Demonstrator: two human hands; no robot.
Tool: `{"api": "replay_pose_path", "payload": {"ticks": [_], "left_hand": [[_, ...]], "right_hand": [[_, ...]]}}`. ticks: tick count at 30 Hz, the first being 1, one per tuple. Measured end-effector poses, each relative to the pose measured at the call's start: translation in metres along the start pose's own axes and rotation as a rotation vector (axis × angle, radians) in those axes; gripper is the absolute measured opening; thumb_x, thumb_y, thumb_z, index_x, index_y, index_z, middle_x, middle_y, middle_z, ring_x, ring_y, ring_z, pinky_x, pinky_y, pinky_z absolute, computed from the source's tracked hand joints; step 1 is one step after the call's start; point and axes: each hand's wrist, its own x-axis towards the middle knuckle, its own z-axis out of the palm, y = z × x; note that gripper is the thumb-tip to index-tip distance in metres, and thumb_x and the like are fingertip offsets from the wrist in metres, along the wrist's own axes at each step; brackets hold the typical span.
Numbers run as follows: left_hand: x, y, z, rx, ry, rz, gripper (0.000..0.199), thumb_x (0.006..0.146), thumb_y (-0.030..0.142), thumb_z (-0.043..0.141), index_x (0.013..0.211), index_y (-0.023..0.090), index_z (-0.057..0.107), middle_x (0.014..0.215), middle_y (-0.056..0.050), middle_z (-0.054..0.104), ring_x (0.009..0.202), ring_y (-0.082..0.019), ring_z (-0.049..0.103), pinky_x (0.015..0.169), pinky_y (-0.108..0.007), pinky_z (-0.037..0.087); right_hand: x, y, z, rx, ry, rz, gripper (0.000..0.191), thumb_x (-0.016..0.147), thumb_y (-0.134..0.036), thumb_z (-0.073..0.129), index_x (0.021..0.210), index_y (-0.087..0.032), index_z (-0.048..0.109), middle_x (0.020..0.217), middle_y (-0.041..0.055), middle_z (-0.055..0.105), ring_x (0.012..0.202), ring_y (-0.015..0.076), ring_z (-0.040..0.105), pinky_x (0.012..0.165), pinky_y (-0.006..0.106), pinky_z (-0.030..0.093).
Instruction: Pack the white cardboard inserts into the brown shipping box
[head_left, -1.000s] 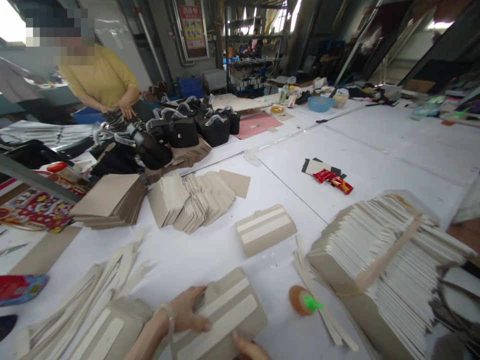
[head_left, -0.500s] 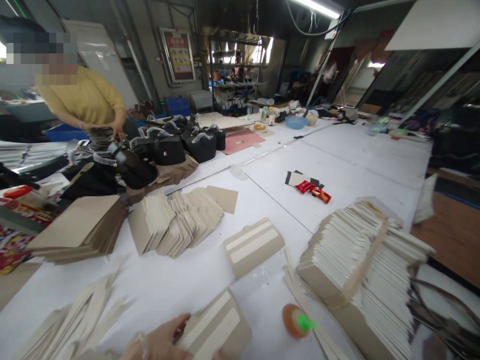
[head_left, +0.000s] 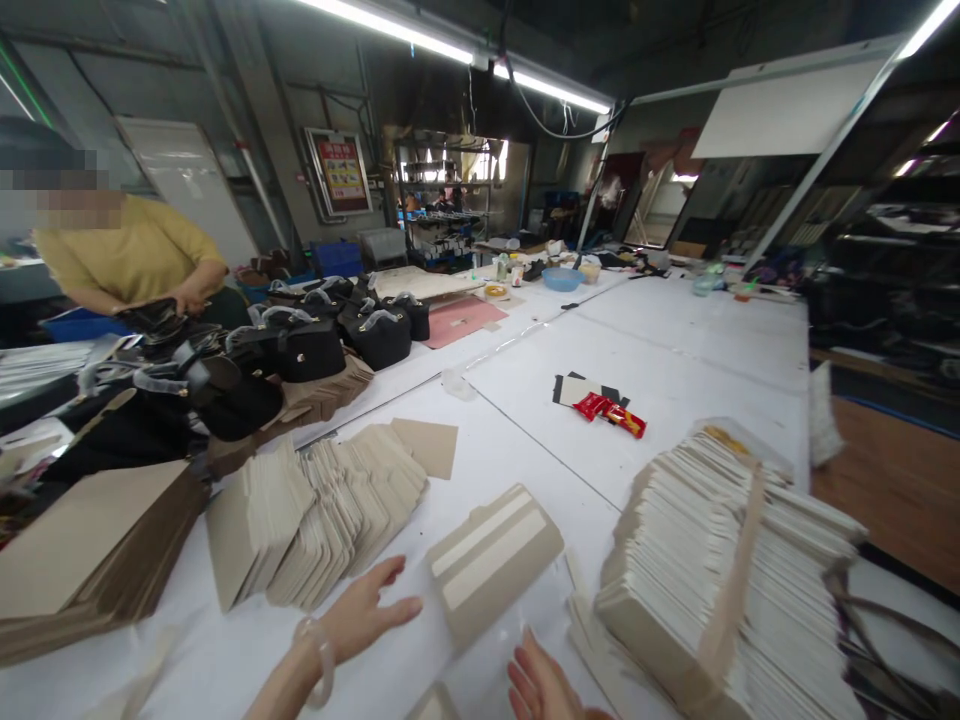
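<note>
My left hand [head_left: 367, 610], a pale bangle at its wrist, reaches over the white table with thumb and fingers apart and nothing in them. Just right of it lies a beige cardboard panel [head_left: 496, 560] with two lighter strips across it. My right hand [head_left: 541, 682] is low in the view, below that panel, its fingers stretched out and no object visible in them. Between the hands, at the bottom edge, the corner of another cardboard panel [head_left: 435, 704] shows. Nearest beyond my left hand is a fanned stack of cut cardboard pieces [head_left: 330, 510].
A strapped bundle of cardboard pieces [head_left: 697, 570] stands at right, loose strips [head_left: 596, 640] beside it. Flat cardboard sheets [head_left: 90, 550] are piled at left. Black handbags [head_left: 292, 345] line the far left, where a person in yellow [head_left: 142, 255] works. Red packets [head_left: 611, 412] lie mid-table.
My left hand has let go of the near cardboard panel and moved forward. My right hand has come into view. The camera has tilted up, and the near panel sits lower in view.
</note>
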Motion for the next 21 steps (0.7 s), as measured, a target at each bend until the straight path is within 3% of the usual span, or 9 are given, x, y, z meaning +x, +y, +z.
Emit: {"api": "replay_pose_path", "payload": {"ticks": [2,4,8,11,15,21], "left_hand": [[0.045,0.024,0.002,0.076,0.015,0.030,0.098,0.067,0.072,0.052,0.138,0.006,0.035,0.146,-0.017,0.040,0.133,-0.026,0.039,0.110,-0.034,0.031],[0.086,0.040,0.009,0.153,0.010,0.025,0.088,0.072,0.069,0.055,0.134,0.008,0.041,0.143,-0.018,0.042,0.131,-0.028,0.041,0.112,-0.042,0.029],[0.141,0.049,0.025,0.263,-0.069,-0.028,0.056,0.081,0.060,0.055,0.114,0.015,0.057,0.119,-0.011,0.061,0.109,-0.024,0.057,0.098,-0.049,0.042],[0.157,0.047,0.030,0.299,-0.111,-0.060,0.049,0.081,0.056,0.058,0.108,0.016,0.059,0.111,-0.008,0.063,0.101,-0.022,0.060,0.093,-0.046,0.046],[0.159,0.050,0.033,0.301,-0.154,-0.069,0.047,0.078,0.054,0.062,0.104,0.016,0.060,0.106,-0.006,0.065,0.097,-0.021,0.061,0.090,-0.045,0.047],[0.153,0.061,0.038,0.253,-0.162,-0.045,0.065,0.065,0.058,0.072,0.111,0.015,0.056,0.110,-0.010,0.064,0.100,-0.023,0.061,0.090,-0.046,0.047]], "right_hand": [[0.017,-0.011,0.021,0.110,0.033,0.042,0.057,0.036,-0.056,0.085,0.078,-0.023,0.063,0.101,0.0102,0.072,0.107,0.0321,0.063,0.078,0.036,0.055],[0.034,-0.019,0.041,0.180,0.001,0.045,0.057,0.036,-0.058,0.082,0.078,-0.023,0.064,0.102,0.0105,0.072,0.107,0.0317,0.063,0.077,0.036,0.055],[0.063,-0.017,0.055,0.280,-0.046,0.075,0.056,0.038,-0.063,0.079,0.073,-0.021,0.066,0.090,0.0115,0.075,0.094,0.0328,0.067,0.072,0.039,0.056],[0.075,-0.010,0.052,0.332,-0.059,0.093,0.057,0.037,-0.062,0.081,0.072,-0.019,0.066,0.080,0.0114,0.075,0.086,0.0324,0.069,0.069,0.039,0.056],[0.080,-0.006,0.049,0.337,-0.090,0.086,0.065,0.031,-0.063,0.083,0.072,-0.015,0.067,0.067,0.0113,0.073,0.082,0.0335,0.069,0.065,0.038,0.056],[0.094,0.004,0.043,0.169,0.063,0.053,0.064,0.046,-0.069,0.075,0.080,-0.015,0.067,0.069,0.0127,0.072,0.086,0.0366,0.068,0.062,0.044,0.056]]}}
